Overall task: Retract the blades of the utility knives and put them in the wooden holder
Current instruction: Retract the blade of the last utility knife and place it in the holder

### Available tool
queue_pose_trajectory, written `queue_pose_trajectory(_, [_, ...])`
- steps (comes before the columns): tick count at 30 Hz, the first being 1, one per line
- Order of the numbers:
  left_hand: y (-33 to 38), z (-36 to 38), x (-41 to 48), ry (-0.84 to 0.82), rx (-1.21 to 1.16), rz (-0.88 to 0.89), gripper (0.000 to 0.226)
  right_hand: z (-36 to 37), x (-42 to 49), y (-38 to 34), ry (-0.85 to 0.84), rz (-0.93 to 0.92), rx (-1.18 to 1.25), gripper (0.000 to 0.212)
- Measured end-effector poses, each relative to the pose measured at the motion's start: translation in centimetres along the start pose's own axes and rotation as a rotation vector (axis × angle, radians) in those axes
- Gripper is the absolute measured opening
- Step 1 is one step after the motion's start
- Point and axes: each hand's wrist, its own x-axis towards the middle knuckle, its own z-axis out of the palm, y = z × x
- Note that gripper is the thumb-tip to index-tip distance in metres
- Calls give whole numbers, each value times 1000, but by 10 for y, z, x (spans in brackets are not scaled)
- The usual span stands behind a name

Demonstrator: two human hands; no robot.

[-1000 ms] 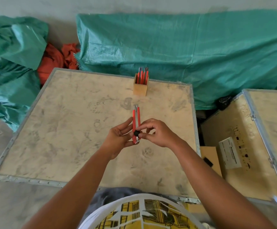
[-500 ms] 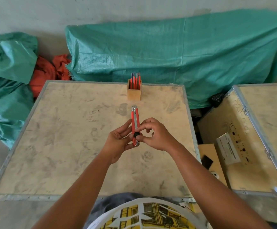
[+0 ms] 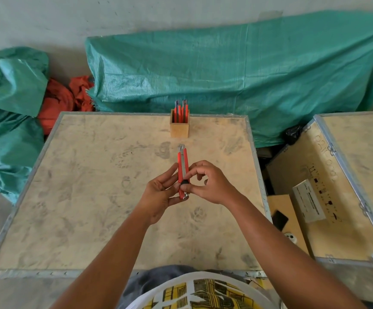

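Observation:
I hold a red utility knife (image 3: pixel 182 161) above the middle of the wooden crate top (image 3: pixel 80 197), its metal tip pointing away from me. My left hand (image 3: pixel 159 195) supports its lower end from the left. My right hand (image 3: pixel 207 182) pinches the black slider knob near the knife's lower end. Only a short stub of metal shows at the tip. The wooden holder (image 3: pixel 179 127) stands at the far edge of the crate top with several red knives (image 3: pixel 181 110) upright in it.
A green tarp (image 3: pixel 225 74) covers things behind the crate, and another green tarp (image 3: pixel 7 97) lies at the left beside an orange cloth (image 3: pixel 63 101). A second crate (image 3: pixel 337 186) stands at the right with a white box (image 3: pixel 309 202) on it.
The view has tilted, so the crate and holder sit lower in frame. Both hands keep the knife; my right fingers have shifted on the slider, and my index finger has lifted.

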Motion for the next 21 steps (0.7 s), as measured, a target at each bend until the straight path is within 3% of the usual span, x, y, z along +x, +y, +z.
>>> queue_pose_trajectory(10, [22, 3, 39, -10, 128, 0, 55, -25, 58, 0, 100, 24, 151, 20])
queue_pose_trajectory(21, [114, -9, 172, 88, 244, 88, 47, -66, 198, 4, 212, -14, 199, 24])
